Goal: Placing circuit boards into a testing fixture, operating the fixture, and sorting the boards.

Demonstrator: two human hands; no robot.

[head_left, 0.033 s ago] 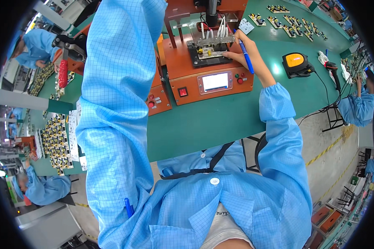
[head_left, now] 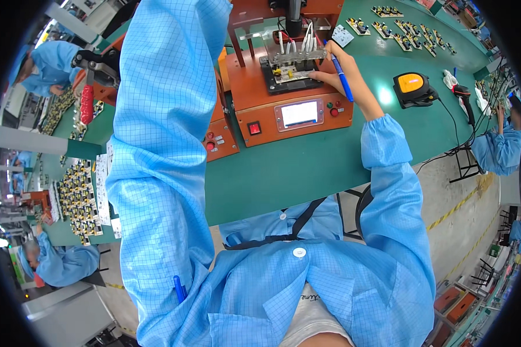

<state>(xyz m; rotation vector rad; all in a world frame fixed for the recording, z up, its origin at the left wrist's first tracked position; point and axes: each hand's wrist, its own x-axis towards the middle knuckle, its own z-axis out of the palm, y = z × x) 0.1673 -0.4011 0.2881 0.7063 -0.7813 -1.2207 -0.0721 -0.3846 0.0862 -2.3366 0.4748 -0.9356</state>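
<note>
Small circuit board (head_left: 289, 73) sits in black fixture atop orange test machine (head_left: 283, 98), far centre on green surface (head_left: 307, 168). No shift from frame before. Right hand (head_left: 338, 72) grips blue pen (head_left: 341, 78), fingertips on board edge. Left hand hidden above raised sleeve: cannot tell. Orange pedal switch (head_left: 412, 87) to right.

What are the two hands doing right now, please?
Left hand: out of view; the raised sleeve runs off the top edge.
Right hand: closed on a blue pen, fingertips on the board in the orange fixture.
</note>
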